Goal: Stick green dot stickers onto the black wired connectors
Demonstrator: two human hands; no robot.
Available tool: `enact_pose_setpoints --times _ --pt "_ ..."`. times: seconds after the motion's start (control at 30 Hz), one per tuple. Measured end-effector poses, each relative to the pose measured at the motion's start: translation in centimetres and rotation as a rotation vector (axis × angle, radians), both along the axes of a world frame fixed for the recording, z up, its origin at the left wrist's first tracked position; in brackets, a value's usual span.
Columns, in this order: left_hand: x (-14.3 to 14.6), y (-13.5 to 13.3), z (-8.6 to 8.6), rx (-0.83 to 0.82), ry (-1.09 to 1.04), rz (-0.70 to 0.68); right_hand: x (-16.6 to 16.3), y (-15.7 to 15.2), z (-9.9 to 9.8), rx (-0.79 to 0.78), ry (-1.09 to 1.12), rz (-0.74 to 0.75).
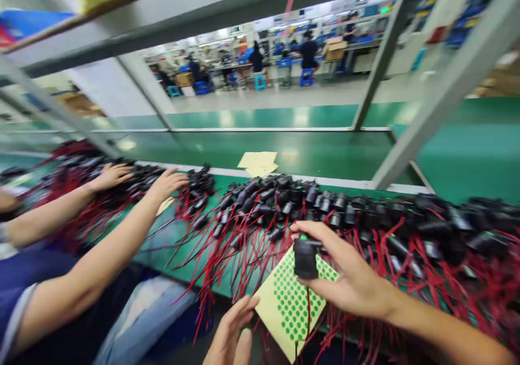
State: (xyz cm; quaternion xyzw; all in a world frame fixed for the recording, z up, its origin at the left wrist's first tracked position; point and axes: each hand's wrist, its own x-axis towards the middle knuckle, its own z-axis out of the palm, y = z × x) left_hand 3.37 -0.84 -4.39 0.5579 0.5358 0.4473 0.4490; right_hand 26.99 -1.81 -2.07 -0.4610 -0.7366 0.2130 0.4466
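In my right hand [337, 262] is a small black motor [306, 259], gripped between thumb and fingers, with a green dot on its top and thin wires hanging down. Behind and below it is a pale yellow sheet [270, 305] bearing rows of round green stickers. My left hand [231, 332] is at the sheet's left corner, its fingertips touching or very close to the edge, thumb and fingers apart. Many similar black motors [284, 194] with red wires [207, 267] lie heaped along the green bench beyond my hands.
At left, a co-worker's two hands [166, 183] reach over another heap of motors [81, 164]. Pale paper pieces [258, 162] lie on the green surface [325, 154] behind. Grey frame posts [384, 56] and a crossbar stand ahead. People sit at far benches.
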Motion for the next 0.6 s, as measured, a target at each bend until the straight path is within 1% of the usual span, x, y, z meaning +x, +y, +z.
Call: enact_pose_setpoints --times 0.07,0.13,0.17,0.2,0.27,0.3,0.33,0.37,0.4,0.43,0.47,0.5,0.53,0.57,0.6 --pt "-0.6 5.4 1.7 0.039 0.004 -0.105 3.3 -1.1 1.5 -0.104 0.071 -0.135" --pt "-1.2 12.6 2.8 0.092 -0.009 -0.187 6.7 -3.1 2.9 -0.152 0.105 -0.247" --pt "-1.6 16.5 3.0 0.131 0.002 -0.195 8.3 -4.4 3.5 -0.149 0.088 -0.304" --pt "-2.2 20.5 3.0 0.215 0.087 -0.201 9.9 -5.8 4.1 -0.144 0.044 -0.378" --pt "-4.0 27.9 2.3 0.367 0.273 -0.268 13.2 -8.4 4.8 -0.136 -0.129 -0.543" --pt "-5.1 30.8 1.8 0.414 0.333 -0.296 15.0 -9.6 5.0 -0.157 -0.221 -0.689" --pt "-6.1 33.1 1.4 0.441 0.372 -0.299 16.9 -10.6 5.0 -0.156 -0.318 -0.753" --pt "-6.7 34.6 1.1 0.460 0.398 -0.299 18.9 -11.5 4.9 -0.167 -0.374 -0.819" --pt "-6.8 35.3 0.9 0.472 0.414 -0.299 20.9 -12.3 4.8 -0.155 -0.403 -0.900" --pt "-6.3 35.1 0.8 0.483 0.421 -0.298 22.9 -13.0 4.7 -0.144 -0.401 -0.958" --pt "-5.3 33.9 0.9 0.492 0.414 -0.292 24.7 -13.5 4.6 -0.134 -0.395 -1.001" --pt "-4.0 31.8 0.9 0.495 0.391 -0.284 26.2 -13.8 4.6 -0.116 -0.381 -1.036" --pt "-2.7 28.8 1.0 0.488 0.355 -0.274 27.3 -13.7 4.6 -0.090 -0.359 -1.056" --pt "-1.6 25.0 0.9 0.465 0.281 -0.248 28.0 -13.0 4.5 -0.052 -0.328 -1.059" --pt "-0.8 20.6 0.7 0.423 0.195 -0.255 28.2 -11.6 4.5 -0.002 -0.288 -1.042"
